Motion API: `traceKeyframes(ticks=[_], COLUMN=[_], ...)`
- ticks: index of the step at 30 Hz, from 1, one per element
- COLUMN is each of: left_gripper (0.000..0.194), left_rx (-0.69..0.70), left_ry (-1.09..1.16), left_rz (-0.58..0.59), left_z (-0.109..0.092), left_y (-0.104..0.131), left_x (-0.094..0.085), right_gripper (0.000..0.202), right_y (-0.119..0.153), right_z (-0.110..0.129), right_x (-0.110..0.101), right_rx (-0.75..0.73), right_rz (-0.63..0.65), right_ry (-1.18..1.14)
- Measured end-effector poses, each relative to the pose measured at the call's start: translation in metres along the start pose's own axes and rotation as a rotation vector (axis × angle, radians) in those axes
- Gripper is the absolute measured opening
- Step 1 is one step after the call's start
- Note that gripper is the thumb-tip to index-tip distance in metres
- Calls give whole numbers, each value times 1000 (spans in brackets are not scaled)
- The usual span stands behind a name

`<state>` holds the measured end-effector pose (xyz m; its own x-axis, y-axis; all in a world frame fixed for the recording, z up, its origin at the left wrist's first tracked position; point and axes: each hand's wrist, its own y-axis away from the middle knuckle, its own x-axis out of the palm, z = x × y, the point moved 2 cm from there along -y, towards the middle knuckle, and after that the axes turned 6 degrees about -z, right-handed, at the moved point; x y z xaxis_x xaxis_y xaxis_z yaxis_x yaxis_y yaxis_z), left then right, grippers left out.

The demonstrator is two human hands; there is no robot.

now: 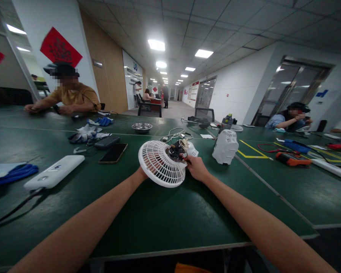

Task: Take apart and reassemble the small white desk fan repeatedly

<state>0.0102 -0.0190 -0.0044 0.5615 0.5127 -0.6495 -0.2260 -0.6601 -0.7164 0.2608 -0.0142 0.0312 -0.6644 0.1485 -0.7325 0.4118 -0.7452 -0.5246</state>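
Observation:
A white fan head (pixel 162 163) with a round slatted grille is held tilted above the green table (pixel 170 223). Its dark motor and some wires (pixel 178 150) are exposed at the upper right of the grille. My left hand (pixel 151 163) is behind the grille, seen partly through the slats, and supports the fan from there. Beside the motor, my right hand (pixel 197 167) has its fingers bent against the edge of the fan's white housing. A white plastic housing (pixel 226 147) stands upright on the table to the right.
Left of the fan lie a phone (pixel 113 153), a white power bank (pixel 55 172), gloves (pixel 86 134) and a metal bowl (pixel 142 127). A white cable (pixel 174 134) lies behind it. An orange multimeter (pixel 293 159) is at right. Two people (pixel 71 94) sit across the table.

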Motion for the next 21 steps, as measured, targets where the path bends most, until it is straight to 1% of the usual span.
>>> traceKeyframes(ticks=[4, 8, 10, 14, 16, 18, 21], left_gripper=[32, 28, 27, 30, 34, 40, 47], left_rx=[80, 172, 180, 115, 108, 61, -56], left_ry=[30, 9, 22, 92, 108, 168, 266], left_rz=[21, 40, 39, 32, 38, 92, 201], left_z=[-1, -6, -7, -6, -6, -5, -2], left_y=[0, 0, -1, -3, -5, -6, -7], left_x=[-1, -5, -6, -10, -14, -18, -22], right_gripper=[19, 20, 20, 22, 23, 23, 24], right_y=[-1, -1, -1, -1, -1, -1, -2], right_z=[-1, -3, -3, -3, -3, -2, -1], right_x=[0, 0, 0, -1, -1, -1, -1], right_rx=[-7, -15, -20, -14, -13, -13, -2], right_rz=[0, -8, -6, 9, 8, -3, -18], right_ry=[29, 48, 52, 40, 35, 48, 78])
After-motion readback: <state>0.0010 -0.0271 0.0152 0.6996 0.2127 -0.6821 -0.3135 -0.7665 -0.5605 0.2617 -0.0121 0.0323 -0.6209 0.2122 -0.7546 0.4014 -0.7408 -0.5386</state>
